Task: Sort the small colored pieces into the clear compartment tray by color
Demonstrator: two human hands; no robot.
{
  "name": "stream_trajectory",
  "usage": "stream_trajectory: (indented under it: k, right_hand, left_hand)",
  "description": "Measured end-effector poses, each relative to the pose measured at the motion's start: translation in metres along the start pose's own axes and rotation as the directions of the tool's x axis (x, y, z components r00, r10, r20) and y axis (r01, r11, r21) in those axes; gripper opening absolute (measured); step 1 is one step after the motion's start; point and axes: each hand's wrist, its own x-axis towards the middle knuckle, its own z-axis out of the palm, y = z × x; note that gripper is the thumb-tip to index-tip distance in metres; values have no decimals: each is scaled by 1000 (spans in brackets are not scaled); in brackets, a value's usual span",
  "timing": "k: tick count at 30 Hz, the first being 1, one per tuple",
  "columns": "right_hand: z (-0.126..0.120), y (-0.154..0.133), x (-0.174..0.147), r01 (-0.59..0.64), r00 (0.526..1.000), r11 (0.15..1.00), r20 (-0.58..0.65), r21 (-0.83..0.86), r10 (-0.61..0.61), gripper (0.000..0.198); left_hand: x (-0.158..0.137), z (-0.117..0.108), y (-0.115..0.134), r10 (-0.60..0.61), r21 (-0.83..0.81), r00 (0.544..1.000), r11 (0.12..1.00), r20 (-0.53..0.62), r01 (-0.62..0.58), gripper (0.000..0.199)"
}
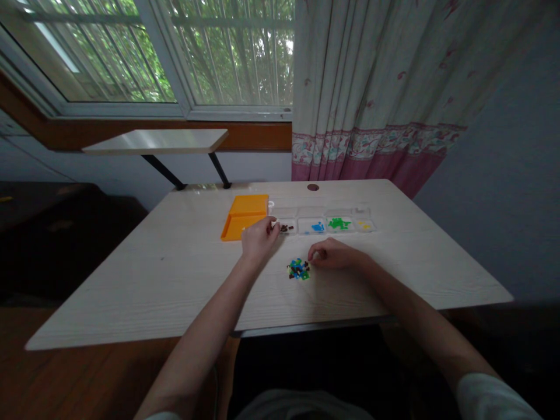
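My left hand (259,240) is closed in a pinch at the leftmost clear box, right above its brown pieces (286,228). Whatever its fingertips hold is too small to make out. A mixed pile of tiny blue, green, brown and yellow pieces (298,269) lies on the table. At the pile's right edge my right hand (335,255) rests with thumb and forefinger together; I cannot make out anything between them. Farther right in the row of clear boxes are blue pieces (318,227), green pieces (339,223) and a few yellow pieces (364,224).
An orange open case (248,204) lies beside the left hand. The clear boxes' lids stand open toward the back. A raised shelf (161,140) on black supports is at the table's (175,291) back left. Behind are a window and a curtain (350,116).
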Motion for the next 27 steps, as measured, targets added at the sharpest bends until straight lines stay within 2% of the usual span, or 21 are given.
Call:
stream_trajectory:
  k: [3, 5, 9, 14, 18, 21, 24, 27]
  right_hand:
    - [0, -2, 0, 2, 1000, 1000, 9, -12, -2, 18]
    - [1, -1, 0, 12, 1000, 1000, 17, -23, -11, 19]
    - [4, 2, 1, 47, 999, 998, 14, -30, -46, 18]
    - [4, 5, 1, 48, 999, 999, 3, -18, -48, 17]
    - [5, 4, 1, 33, 999, 999, 12, 9, -33, 17]
    - [7, 5, 3, -11, 1000, 997, -25, 78, 13, 16]
    - [9, 8, 7, -60, 982, 983, -168, 172, 89, 20]
    - [11, 12, 10, -72, 942, 967, -301, 242, 146, 26]
  left_hand:
    - [6, -1, -13, -132, 92, 991, 987, -21, 134, 30]
    - [9, 0, -24, -179, 110, 983, 977, -37, 182, 31]
    - [12, -1, -41, -237, 175, 970, 954, -62, 244, 30]
    - [13, -3, -46, -257, 195, 966, 948, 2, 252, 26]
    - [12, 0, -39, -153, 105, 987, 983, 43, 148, 25]
    - [7, 5, -26, 34, -83, 990, 996, 138, -23, 22]
    - [-3, 11, -9, 266, -280, 938, 939, 222, -200, 22]
    - [-12, 17, 7, 392, -392, 884, 878, 256, -275, 21]
